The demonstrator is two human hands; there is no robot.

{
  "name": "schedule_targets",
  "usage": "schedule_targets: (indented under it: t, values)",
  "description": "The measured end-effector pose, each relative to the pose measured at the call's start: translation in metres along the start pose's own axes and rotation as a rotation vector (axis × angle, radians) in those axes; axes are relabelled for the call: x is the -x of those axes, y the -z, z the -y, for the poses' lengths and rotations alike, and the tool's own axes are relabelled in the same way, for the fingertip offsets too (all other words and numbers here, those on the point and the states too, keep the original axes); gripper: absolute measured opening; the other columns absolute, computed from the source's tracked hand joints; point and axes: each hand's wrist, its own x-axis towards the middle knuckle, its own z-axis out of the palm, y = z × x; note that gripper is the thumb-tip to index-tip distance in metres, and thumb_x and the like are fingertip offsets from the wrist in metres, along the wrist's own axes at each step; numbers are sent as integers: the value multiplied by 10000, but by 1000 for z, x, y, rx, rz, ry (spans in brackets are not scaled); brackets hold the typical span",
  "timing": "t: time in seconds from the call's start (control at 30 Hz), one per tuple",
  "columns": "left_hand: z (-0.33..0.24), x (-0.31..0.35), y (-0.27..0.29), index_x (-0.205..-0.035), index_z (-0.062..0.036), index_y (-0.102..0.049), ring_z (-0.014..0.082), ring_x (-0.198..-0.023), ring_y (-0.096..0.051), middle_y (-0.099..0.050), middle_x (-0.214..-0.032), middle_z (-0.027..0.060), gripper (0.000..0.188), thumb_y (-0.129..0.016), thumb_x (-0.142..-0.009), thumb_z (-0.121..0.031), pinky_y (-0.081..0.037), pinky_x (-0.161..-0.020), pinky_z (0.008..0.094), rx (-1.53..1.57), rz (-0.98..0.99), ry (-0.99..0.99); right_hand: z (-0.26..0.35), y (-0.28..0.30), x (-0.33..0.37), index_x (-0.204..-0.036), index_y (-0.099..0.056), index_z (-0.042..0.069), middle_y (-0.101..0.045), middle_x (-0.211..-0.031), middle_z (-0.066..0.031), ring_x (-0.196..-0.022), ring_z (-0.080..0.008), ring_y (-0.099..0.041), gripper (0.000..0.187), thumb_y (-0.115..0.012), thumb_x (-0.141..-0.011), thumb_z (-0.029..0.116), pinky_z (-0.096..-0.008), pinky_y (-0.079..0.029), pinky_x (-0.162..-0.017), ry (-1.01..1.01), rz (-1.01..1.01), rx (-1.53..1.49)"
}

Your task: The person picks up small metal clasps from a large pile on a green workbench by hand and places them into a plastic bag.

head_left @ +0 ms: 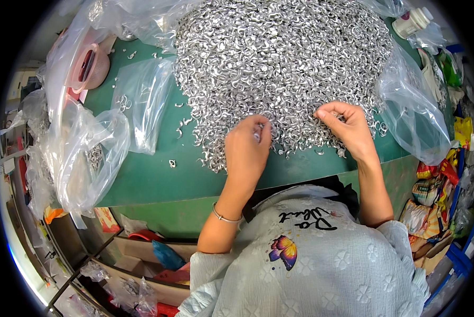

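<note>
A wide heap of small curved silver metal pieces (279,58) covers much of the green table (195,182). At the heap's near edge, my left hand (246,148) is curled closed, with a few shiny metal pieces showing between thumb and fingers. My right hand (350,129) is farther right, over the heap's near right part. Its thumb and forefinger are pinched together at the metal pieces; what lies between the fingertips is too small to make out. A thin bracelet (226,215) circles my left wrist.
Clear plastic bags lie on the left (144,105) and right (414,113) of the heap. A pink basket (97,68) stands far left, a white bottle (412,22) far right. Loose pieces (181,127) lie left of the heap. An open drawer (136,259) sits below the table.
</note>
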Motion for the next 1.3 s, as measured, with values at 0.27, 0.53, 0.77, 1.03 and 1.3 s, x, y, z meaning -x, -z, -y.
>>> schedule_targets:
  t: [0.27, 0.53, 0.77, 1.03, 1.3]
  values:
    - [8, 9, -3, -892, -22, -652, 207, -511, -534, -571, -635, 98, 121, -661, -776, -55, -415, -499, 309, -219, -51, -213, 5, 4, 10, -880, -680, 60, -573, -580, -85, -464, -162, -491, 126, -690, -769, 118, -292, -404, -492, 96, -81, 487]
    - [-7, 2, 16, -901, -8, -579, 48, -509, -400, -481, -613, -11, 99, -621, -821, -51, -291, -428, 209, 587, 109, 329, -7, -7, 13, -849, -665, 78, -596, -615, -93, -493, -197, -561, 117, -704, -754, 135, -308, -436, -502, 252, -117, 743]
    - [19, 13, 19, -944, 19, -508, 101, -524, -354, -476, -767, 122, 210, -411, -905, -163, -259, -400, 185, 1668, 522, 515, 2, 20, 13, -799, -588, 34, -558, -720, -1, -584, -69, -466, 80, -595, -839, 104, -210, -314, -420, -126, 49, -478]
    - [4, 19, 11, -947, 37, -518, 120, -560, -398, -499, -793, 118, 188, -424, -900, -119, -301, -405, 190, 1501, 489, 591, -13, 11, 8, -761, -590, 40, -436, -492, 0, -413, -94, -391, 179, -648, -835, 192, -238, -322, -383, -103, -67, -101]
    - [-4, 26, 9, -959, 30, -510, 101, -569, -363, -440, -769, 70, 172, -428, -894, -106, -288, -404, 181, 1525, 465, 634, -15, -18, 8, -808, -652, 55, -487, -486, -58, -418, -169, -445, 96, -706, -745, 103, -293, -369, -453, 224, -217, 707]
